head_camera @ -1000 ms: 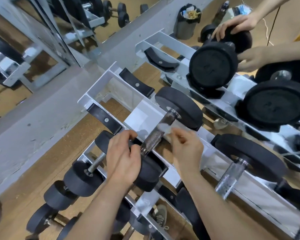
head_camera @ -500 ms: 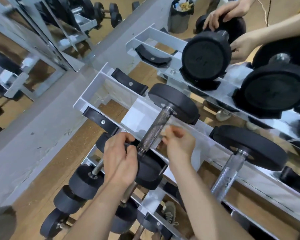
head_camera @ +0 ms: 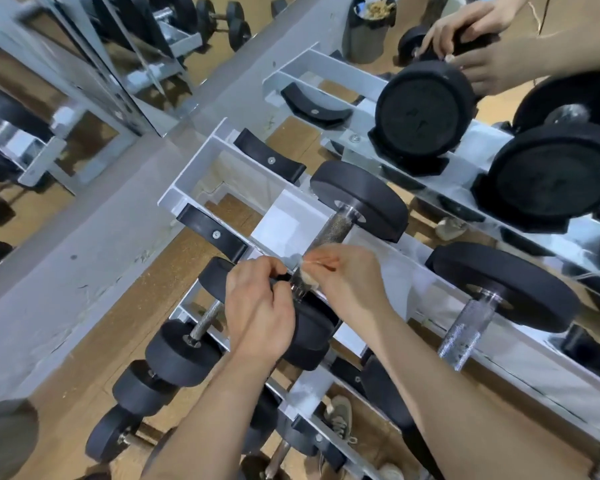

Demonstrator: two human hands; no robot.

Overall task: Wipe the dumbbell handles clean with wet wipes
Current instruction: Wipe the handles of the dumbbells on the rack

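The right hand (head_camera: pixel 350 285) has slid down the bar since a second ago, off the middle of the knurling and onto its near end. Thumb and fingertips pinch a small, crumpled wet wipe (head_camera: pixel 307 280) tight against the metal there. The left hand (head_camera: pixel 260 306) has crept up too: it lay over the near head (head_camera: pixel 310 336) before, and now its fingers curl in at the collar, gripping the dumbbell (head_camera: pixel 361 199) just across the bar from the wipe. The two hands are almost touching. Above them the upper stretch of the handle (head_camera: pixel 333 232) runs bare up to the far head.

This dumbbell lies across the middle tier of the rack (head_camera: pixel 187 188), one slot in from its left end. The black saddles (head_camera: pixel 269 160) at that end hold nothing. To the right on the same tier sits a neighbouring dumbbell (head_camera: pixel 499 282), well apart. Smaller dumbbells (head_camera: pixel 184 355) line the bottom tier near the left end. On the top tier another person's hands (head_camera: pixel 465 26) hold a large dumbbell (head_camera: pixel 425 109). A bin (head_camera: pixel 366 32) stands beyond the rack's far end, and a mirror (head_camera: pixel 84 81) runs along the left.
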